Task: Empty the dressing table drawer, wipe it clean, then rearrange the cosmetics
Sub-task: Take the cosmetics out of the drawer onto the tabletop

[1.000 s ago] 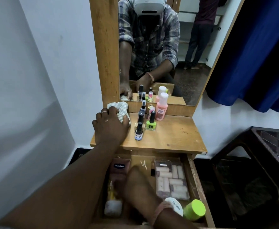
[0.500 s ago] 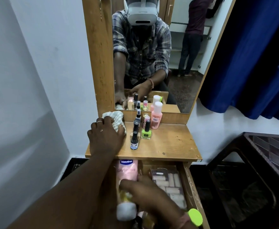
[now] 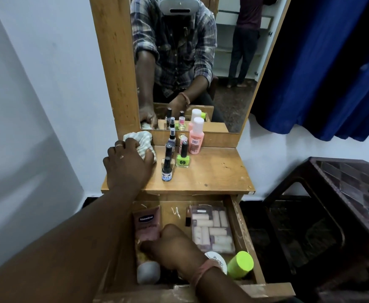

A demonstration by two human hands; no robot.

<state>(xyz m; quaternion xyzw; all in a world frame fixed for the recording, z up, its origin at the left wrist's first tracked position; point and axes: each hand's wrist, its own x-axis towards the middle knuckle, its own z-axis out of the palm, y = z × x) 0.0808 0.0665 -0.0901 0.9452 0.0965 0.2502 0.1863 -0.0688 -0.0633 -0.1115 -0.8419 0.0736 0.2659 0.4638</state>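
Observation:
The wooden drawer (image 3: 242,232) stands pulled out under the dressing table top (image 3: 214,173). My right hand (image 3: 174,248) is inside it, fingers curled round a pink Vaseline tube (image 3: 147,224) at the drawer's left side. Also in the drawer are a clear box of pale rolls (image 3: 212,230), a small dark stick (image 3: 188,216), a white jar (image 3: 217,258) and a green-capped container (image 3: 240,264). My left hand (image 3: 127,165) grips a checked cloth (image 3: 143,138) at the top's back left corner.
Several small bottles stand on the top: a green nail polish (image 3: 182,159), a pink bottle (image 3: 196,138), a blue-labelled bottle (image 3: 167,171). The mirror (image 3: 222,73) rises behind them. A dark plastic stool (image 3: 343,193) stands at the right, a blue curtain (image 3: 332,62) above it.
My right hand took hold of the Vaseline tube and raised it to the table's front edge; now the tube sits lower in the drawer, still gripped. The left hand stays on the cloth.

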